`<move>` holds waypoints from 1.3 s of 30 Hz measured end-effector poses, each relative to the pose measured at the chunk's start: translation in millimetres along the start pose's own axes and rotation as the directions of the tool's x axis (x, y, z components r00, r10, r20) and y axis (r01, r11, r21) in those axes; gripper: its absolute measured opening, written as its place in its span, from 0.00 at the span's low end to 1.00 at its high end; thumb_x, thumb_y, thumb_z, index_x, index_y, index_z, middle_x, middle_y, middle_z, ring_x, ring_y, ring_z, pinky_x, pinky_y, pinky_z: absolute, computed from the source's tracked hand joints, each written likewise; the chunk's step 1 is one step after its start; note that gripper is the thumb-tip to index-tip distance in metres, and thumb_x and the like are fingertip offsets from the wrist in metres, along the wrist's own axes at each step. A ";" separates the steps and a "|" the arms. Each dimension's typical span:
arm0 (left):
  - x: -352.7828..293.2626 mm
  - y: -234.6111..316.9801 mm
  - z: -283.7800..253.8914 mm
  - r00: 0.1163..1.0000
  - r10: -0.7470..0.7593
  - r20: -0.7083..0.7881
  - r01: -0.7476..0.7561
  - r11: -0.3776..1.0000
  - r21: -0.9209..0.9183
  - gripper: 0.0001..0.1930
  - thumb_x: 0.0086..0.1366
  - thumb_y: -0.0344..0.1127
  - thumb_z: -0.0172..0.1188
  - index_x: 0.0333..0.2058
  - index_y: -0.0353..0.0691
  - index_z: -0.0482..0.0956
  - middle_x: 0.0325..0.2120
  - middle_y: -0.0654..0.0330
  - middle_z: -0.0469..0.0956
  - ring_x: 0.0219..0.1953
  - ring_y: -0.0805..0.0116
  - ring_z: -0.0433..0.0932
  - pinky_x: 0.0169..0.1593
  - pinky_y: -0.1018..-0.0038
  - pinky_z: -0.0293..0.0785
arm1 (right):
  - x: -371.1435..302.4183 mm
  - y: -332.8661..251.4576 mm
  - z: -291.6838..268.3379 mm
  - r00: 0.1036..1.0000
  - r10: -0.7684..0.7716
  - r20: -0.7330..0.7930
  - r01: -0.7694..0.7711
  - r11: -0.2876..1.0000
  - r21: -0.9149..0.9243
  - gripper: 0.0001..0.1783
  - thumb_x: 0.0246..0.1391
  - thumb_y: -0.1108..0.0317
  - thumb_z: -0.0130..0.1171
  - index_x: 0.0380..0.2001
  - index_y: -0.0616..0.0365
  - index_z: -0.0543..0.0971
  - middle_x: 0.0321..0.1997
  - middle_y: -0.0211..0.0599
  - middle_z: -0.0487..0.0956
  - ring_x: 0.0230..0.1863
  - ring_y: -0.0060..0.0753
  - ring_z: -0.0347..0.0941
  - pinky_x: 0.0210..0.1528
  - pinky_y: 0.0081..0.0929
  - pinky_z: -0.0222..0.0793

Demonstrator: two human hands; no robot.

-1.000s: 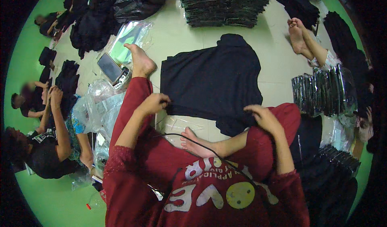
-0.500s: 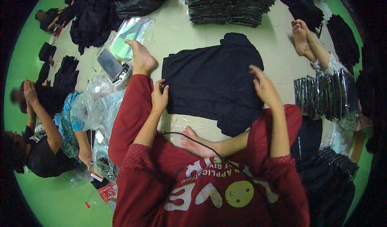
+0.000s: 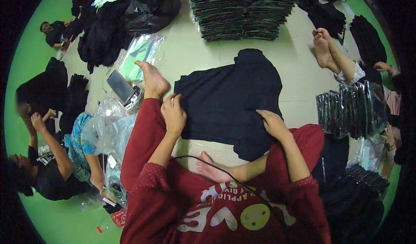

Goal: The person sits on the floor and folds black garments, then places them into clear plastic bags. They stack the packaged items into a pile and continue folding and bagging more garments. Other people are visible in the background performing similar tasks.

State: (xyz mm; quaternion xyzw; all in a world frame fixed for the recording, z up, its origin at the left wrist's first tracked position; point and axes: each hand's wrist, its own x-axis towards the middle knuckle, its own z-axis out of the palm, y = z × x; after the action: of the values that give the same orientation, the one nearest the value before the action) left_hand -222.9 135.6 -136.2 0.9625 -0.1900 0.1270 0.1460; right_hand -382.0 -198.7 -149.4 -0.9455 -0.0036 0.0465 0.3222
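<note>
A black shirt (image 3: pixel 221 101) lies spread on the pale floor between my legs, its hem toward my left and its sleeves toward my right. At the hem, my left hand (image 3: pixel 174 116) has its fingers curled in and closed on the cloth edge. My right hand (image 3: pixel 276 126) rests on the shirt near its sleeve end. Its thumb and fingertips come together on the fabric, where small creases run out from them.
Stacks of bagged black garments stand ahead (image 3: pixel 242 14) and at right (image 3: pixel 351 109). By my left foot lie a phone (image 3: pixel 120 85), a green-and-clear plastic sheet (image 3: pixel 141 55) and clear bags (image 3: pixel 110 118). Other people sit at left; another person's bare feet (image 3: pixel 323 49) reach in from the right.
My right hand has come down from above the shirt's far right part onto its cloth, nearer me. My left hand has turned and closed at the hem. The whole view has tilted slightly.
</note>
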 end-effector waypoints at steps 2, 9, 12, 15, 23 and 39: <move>41.8 27.8 11.5 0.961 0.249 -0.123 -0.273 0.929 -0.249 0.22 0.45 0.21 0.53 0.43 0.38 0.72 0.41 0.51 0.73 0.46 0.50 0.71 0.49 0.60 0.66 | -1.7 -3.5 7.7 0.998 -0.056 -0.034 0.052 0.994 -0.096 0.24 0.44 0.80 0.50 0.48 0.58 0.73 0.48 0.45 0.74 0.50 0.46 0.70 0.51 0.38 0.65; 170.5 146.7 100.3 0.863 -0.036 0.504 0.238 0.909 -0.343 0.19 0.60 0.46 0.53 0.38 0.34 0.77 0.39 0.42 0.77 0.44 0.46 0.75 0.47 0.58 0.70 | 0.8 -8.5 12.0 0.997 -0.038 -0.066 0.027 0.988 -0.151 0.25 0.43 0.75 0.55 0.49 0.54 0.73 0.45 0.39 0.72 0.45 0.42 0.69 0.46 0.38 0.63; 204.1 146.1 126.4 0.702 0.016 0.712 0.337 0.873 -0.352 0.24 0.53 0.51 0.61 0.33 0.30 0.78 0.34 0.44 0.79 0.40 0.50 0.78 0.45 0.62 0.72 | -0.6 -7.9 8.9 0.996 -0.051 -0.076 0.041 0.990 -0.136 0.25 0.45 0.74 0.55 0.50 0.54 0.72 0.45 0.38 0.73 0.45 0.41 0.69 0.46 0.38 0.63; 222.4 138.6 137.8 0.660 0.063 0.749 0.546 0.644 -0.536 0.13 0.51 0.41 0.63 0.25 0.36 0.75 0.19 0.58 0.74 0.21 0.69 0.72 0.25 0.72 0.69 | 0.8 -8.9 8.2 0.997 -0.037 -0.066 0.029 0.992 -0.126 0.25 0.46 0.73 0.55 0.51 0.53 0.71 0.44 0.38 0.73 0.45 0.40 0.69 0.46 0.37 0.63; 230.2 162.8 140.0 0.620 0.090 0.780 0.699 0.388 -0.600 0.21 0.51 0.44 0.64 0.42 0.38 0.75 0.36 0.58 0.77 0.38 0.66 0.74 0.43 0.70 0.70 | 6.1 -11.4 2.7 1.000 0.020 -0.011 -0.020 0.998 -0.057 0.25 0.48 0.73 0.54 0.53 0.54 0.69 0.43 0.39 0.74 0.46 0.42 0.69 0.46 0.38 0.63; 30.6 169.4 75.7 0.619 0.774 0.135 -0.579 0.566 -0.587 0.23 0.50 0.29 0.60 0.48 0.41 0.72 0.40 0.54 0.72 0.43 0.56 0.72 0.53 0.60 0.66 | 18.8 14.7 -107.6 0.978 0.158 -0.136 -0.097 0.923 0.373 0.26 0.55 0.76 0.47 0.59 0.52 0.64 0.44 0.41 0.77 0.42 0.36 0.74 0.47 0.29 0.68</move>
State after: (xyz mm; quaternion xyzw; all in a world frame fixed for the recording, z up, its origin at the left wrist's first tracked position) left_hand -249.4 -49.3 -157.6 0.7445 -0.6012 -0.0663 0.2826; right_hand -353.9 -275.2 -75.1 -0.8682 0.0932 -0.0102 0.4872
